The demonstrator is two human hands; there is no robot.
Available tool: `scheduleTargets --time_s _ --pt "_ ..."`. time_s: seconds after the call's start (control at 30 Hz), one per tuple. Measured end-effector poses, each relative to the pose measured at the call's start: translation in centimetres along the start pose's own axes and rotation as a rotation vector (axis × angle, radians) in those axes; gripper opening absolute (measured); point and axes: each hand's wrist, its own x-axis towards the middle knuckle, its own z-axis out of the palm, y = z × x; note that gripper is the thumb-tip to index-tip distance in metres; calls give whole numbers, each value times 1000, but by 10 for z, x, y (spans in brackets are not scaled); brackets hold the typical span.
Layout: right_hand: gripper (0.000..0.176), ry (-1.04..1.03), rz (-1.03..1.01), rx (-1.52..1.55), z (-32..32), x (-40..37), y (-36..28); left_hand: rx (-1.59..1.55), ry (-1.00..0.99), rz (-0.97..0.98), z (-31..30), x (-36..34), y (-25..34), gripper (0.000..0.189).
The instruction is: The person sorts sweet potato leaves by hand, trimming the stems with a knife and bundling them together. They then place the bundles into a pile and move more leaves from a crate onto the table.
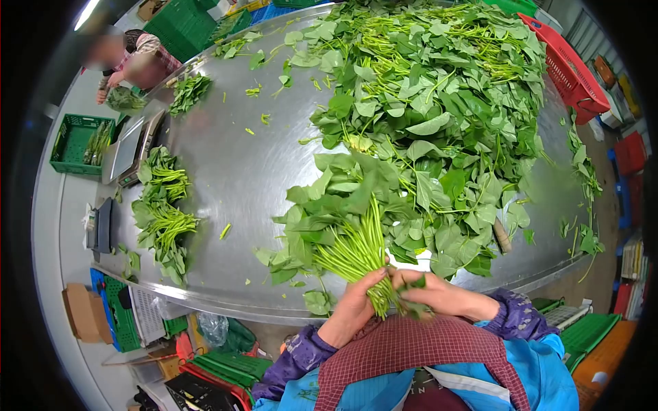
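Observation:
A thick bunch of green leafy stems (353, 250) is held in front of my apron at the metal table's near edge, its leaves pointing away from me. My left hand (358, 296) wraps round the lower stems. On the right side of the stem ends, my right hand (426, 291) is closed, with a bit of leaf at its fingers. Beyond the bunch a large heap of loose leafy stems (445, 123) covers the back and right of the metal table (233, 157). Tied-looking bunches (168, 222) lie along the table's left side.
Another person (140, 61) handles greens at the upper left. Near them are a scale (130, 151) and a green crate (72, 147). A red crate (565, 68) stands at the table's right edge. Crates (226, 366) and a cardboard box (86, 313) sit below the near edge.

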Motion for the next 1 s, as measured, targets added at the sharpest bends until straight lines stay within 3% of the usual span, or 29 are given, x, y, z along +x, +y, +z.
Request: scheduleTargets --time_s 0.03,0.07,0.1,0.17,0.23,0.27,0.3,0.4,0.43,0.57,0.63,0.7,0.87,1.0 --pt "11 -135 126 75 -5 -8 -1 1 0 2 0 1 5 36" --pt "13 -268 77 44 -7 -19 7 -5 0 107 -1 3 10 34" --pt "13 -277 75 38 -12 -27 -2 -11 0 218 -3 4 14 32" --pt "20 -96 187 -262 -22 -41 -30 157 13 318 -25 9 18 36" --pt "35 277 -187 -1184 -51 -27 -15 352 68 445 -45 14 27 35" --pt "51 506 -84 -1543 -48 -28 -7 537 112 560 -51 14 31 34" --pt "59 521 -76 -1693 -49 -25 -2 709 157 667 -53 11 38 33" --pt "56 349 -180 -1290 -23 -15 -8 1206 259 1049 -52 2 58 31" --pt "48 303 -132 -1282 -23 -11 -1 1363 311 1192 -49 -2 67 30" --pt "37 384 -295 -1226 -30 -4 12 1809 519 1624 -45 -7 95 28" --pt "33 383 -343 -1180 -32 -5 12 1947 681 1641 -48 -7 106 26" --pt "30 437 -284 -1101 -29 -7 5 2106 897 1488 -60 -2 112 26" --pt "22 576 -398 -1008 -37 -5 -3 2356 876 1466 -32 -22 131 24" --pt "20 617 -366 -932 -35 -4 -16 2444 812 1415 -26 -28 141 26"
